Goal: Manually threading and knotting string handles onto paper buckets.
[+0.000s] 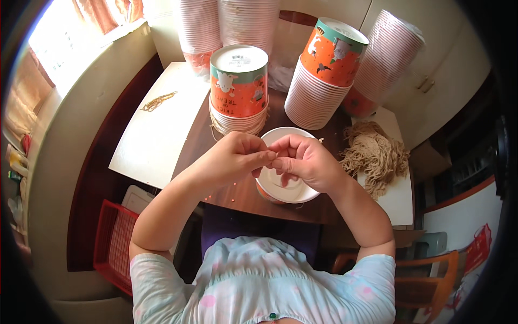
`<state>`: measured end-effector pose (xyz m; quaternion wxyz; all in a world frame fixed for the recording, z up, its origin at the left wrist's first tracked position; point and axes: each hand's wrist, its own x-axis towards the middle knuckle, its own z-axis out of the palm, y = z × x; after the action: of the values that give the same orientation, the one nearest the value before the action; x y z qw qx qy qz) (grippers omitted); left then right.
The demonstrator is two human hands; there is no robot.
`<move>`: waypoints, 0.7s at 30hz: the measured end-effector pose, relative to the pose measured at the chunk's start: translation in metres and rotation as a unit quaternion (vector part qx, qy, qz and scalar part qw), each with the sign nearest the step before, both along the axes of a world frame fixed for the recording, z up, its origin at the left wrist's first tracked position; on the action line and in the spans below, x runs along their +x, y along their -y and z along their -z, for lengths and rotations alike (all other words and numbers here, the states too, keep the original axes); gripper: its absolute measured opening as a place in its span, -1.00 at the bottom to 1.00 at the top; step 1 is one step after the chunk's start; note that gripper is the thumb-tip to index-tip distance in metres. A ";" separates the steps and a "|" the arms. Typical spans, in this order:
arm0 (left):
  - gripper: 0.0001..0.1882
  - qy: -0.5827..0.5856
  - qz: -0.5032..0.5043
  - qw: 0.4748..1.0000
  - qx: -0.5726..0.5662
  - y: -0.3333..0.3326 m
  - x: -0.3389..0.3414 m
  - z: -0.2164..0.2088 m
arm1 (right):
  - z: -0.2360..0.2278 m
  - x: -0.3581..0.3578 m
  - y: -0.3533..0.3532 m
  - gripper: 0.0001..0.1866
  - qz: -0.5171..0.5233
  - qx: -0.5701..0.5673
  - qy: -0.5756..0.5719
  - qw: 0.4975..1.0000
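Observation:
My left hand and my right hand meet over an upright paper bucket, white inside, near the table's front edge. Thumb and fingers of each are pinched, with the tips touching or almost touching. Whatever lies between the fingertips is too small or hidden to make out. A short bit of beige cord shows at the bucket's right rim. Just beyond my left hand stands an upside-down stack of orange and green printed buckets, with loops of cord around its lower part.
A taller upside-down bucket stack leans at the back right. Beige cords lie heaped at the right; a small cord bundle rests on the white left surface. Wrapped stacks stand behind. A red basket sits lower left.

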<state>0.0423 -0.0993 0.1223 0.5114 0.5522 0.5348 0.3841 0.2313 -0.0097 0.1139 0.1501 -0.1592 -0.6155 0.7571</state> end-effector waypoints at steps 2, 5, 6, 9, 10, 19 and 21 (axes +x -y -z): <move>-0.73 0.001 0.004 1.000 -0.004 0.004 -0.001 0.003 | 0.003 0.001 -0.005 -0.86 -0.001 0.042 0.052 0.998; -0.78 0.009 -0.023 1.000 -0.003 0.011 0.003 0.015 | 0.012 0.002 -0.011 -0.91 0.013 0.135 0.097 0.986; -0.79 -0.090 -0.101 0.987 0.083 0.014 0.007 0.020 | 0.016 0.004 -0.016 -0.91 0.016 0.130 0.097 0.987; -0.63 -0.225 -0.194 0.932 0.208 0.033 0.017 0.040 | 0.012 0.011 -0.020 -0.89 -0.038 0.357 0.088 0.929; -0.62 -0.218 -0.190 0.934 0.209 0.037 0.023 0.044 | 0.011 0.012 -0.020 -0.89 -0.039 0.351 0.088 0.931; -0.67 -0.144 -0.156 0.973 0.092 0.010 0.019 0.059 | 0.026 0.008 -0.014 -0.90 -0.013 0.198 0.220 0.955; -0.68 -0.147 -0.154 0.974 0.078 0.014 0.024 0.056 | 0.032 0.005 -0.014 -0.90 0.001 0.187 0.214 0.959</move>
<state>0.0667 -0.1134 0.0667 0.3167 0.5521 0.6512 0.4133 0.2365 0.0042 0.0822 0.0425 -0.2875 -0.7636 0.5765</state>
